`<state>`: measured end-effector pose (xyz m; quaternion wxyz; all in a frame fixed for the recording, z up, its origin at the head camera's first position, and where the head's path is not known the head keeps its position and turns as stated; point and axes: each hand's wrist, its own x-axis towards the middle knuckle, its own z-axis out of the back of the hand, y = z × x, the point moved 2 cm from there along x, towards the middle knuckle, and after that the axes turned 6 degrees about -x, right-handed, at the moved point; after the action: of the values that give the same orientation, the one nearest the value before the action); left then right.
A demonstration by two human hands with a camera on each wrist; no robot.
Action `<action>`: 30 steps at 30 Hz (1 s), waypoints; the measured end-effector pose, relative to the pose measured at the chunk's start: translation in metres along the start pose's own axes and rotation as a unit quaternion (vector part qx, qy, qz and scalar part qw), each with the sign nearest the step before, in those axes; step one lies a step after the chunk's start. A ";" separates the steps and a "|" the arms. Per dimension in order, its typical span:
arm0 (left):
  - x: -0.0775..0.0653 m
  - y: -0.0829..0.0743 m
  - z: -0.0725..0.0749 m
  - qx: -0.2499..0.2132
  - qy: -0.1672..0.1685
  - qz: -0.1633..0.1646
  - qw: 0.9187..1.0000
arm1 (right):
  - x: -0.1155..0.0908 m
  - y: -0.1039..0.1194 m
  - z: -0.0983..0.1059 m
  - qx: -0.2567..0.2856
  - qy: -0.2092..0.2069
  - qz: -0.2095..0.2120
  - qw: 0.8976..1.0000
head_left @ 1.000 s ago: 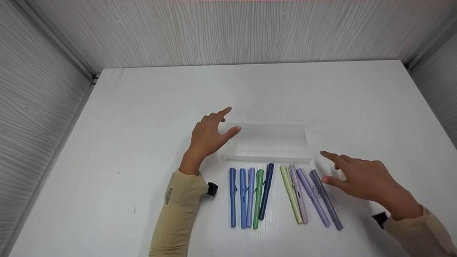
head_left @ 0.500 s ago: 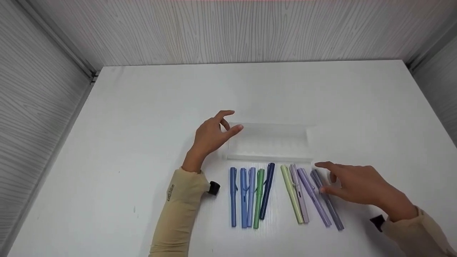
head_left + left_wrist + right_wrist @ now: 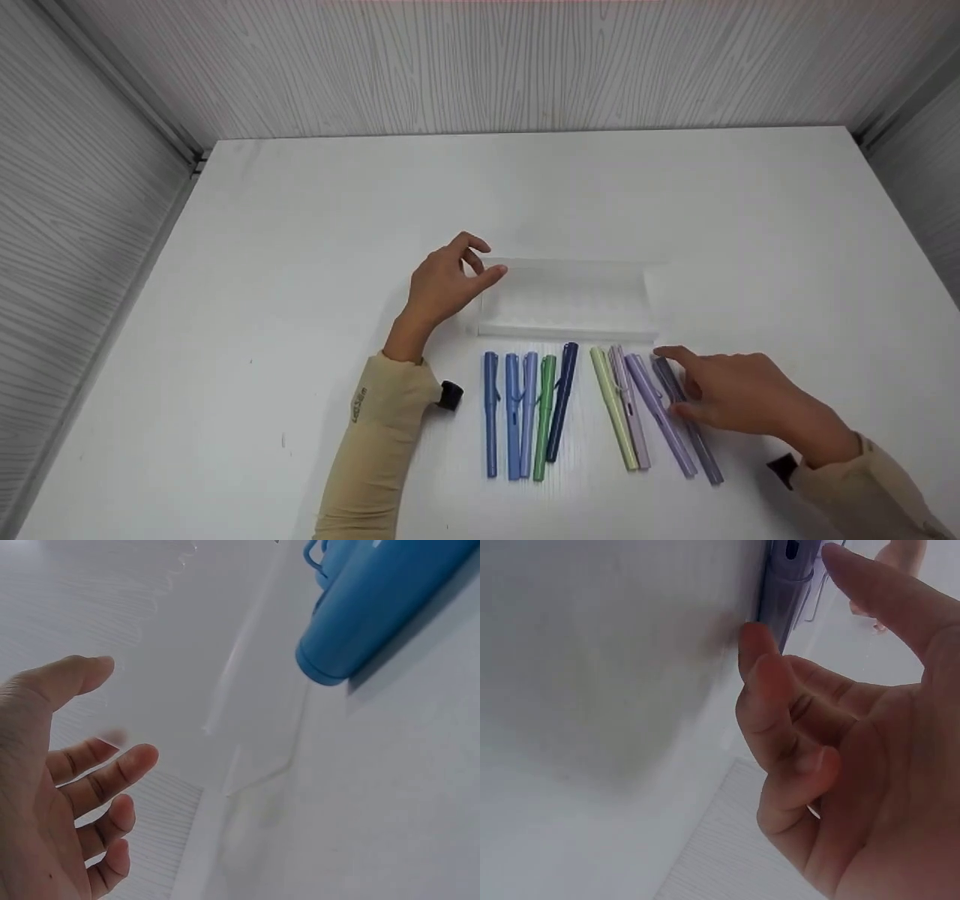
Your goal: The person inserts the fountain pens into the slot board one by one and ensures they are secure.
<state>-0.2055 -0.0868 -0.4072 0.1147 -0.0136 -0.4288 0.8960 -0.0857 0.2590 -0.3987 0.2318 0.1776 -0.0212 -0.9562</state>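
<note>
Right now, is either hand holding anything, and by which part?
The left hand holds nothing, thumb and fingers apart. The right hand is at the far half of the grey-purple pen; whether it grips cannot be told.

A: Where is access available?
B: Between the navy pen [image 3: 562, 401] and the lime pen [image 3: 613, 409].
A: What obstructs it?
B: The translucent tray's [image 3: 566, 332] near wall, just beyond that gap.

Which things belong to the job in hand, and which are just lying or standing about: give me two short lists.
In the job, it appears:
clear tray
five blue and green pens
four yellow-green and purple pens
left hand
right hand

Just surroundings:
white table
wood-grain panels
black wrist pieces
</note>
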 end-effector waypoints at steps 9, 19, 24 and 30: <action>-0.001 0.000 0.003 -0.007 -0.006 -0.003 1.000 | 0.003 0.004 -0.002 0.003 0.014 -0.002 1.000; -0.001 0.002 0.003 -0.016 -0.017 0.006 1.000 | 0.000 -0.001 0.001 0.030 0.014 -0.001 0.999; 0.000 0.004 0.004 -0.018 -0.016 0.011 1.000 | -0.002 -0.006 0.005 0.050 -0.001 0.002 0.999; 0.000 0.003 0.003 -0.021 -0.021 0.018 0.999 | 0.001 -0.010 0.013 0.085 -0.023 0.006 0.996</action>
<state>-0.2068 -0.0908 -0.4072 0.0892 -0.0053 -0.4494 0.8889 -0.0950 0.2666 -0.3881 0.2213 0.1748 -0.1090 -0.9532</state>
